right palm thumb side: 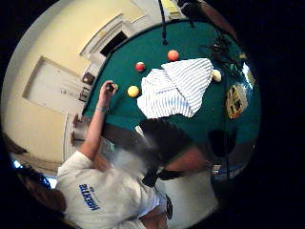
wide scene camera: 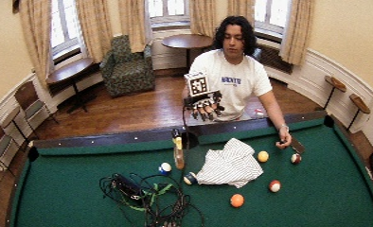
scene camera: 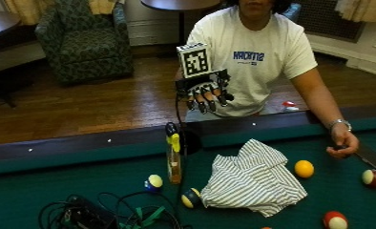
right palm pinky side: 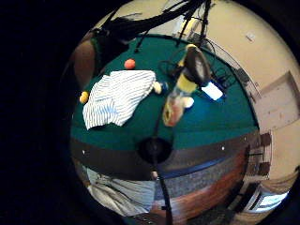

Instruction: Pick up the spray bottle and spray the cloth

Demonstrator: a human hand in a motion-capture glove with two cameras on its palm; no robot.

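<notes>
Green pool table [scene camera: 61, 186] fills the scene, person standing at its near rail. On the felt, the striped cloth [scene camera: 255, 183] lies crumpled mid-table, a yellow ball [scene camera: 303, 168] just beside it and a blue-striped ball [scene camera: 190, 198] touching its edge. The spray bottle [scene camera: 173, 152] stands upright on the felt, next to the cloth, nothing touching it. Up above the rail, the gloved right hand [scene camera: 205, 93] hangs in the air, fingers relaxed and pointing down, holding nothing. The bare hand [scene camera: 342, 145] rests on the felt, gripping a small dark thing.
</notes>
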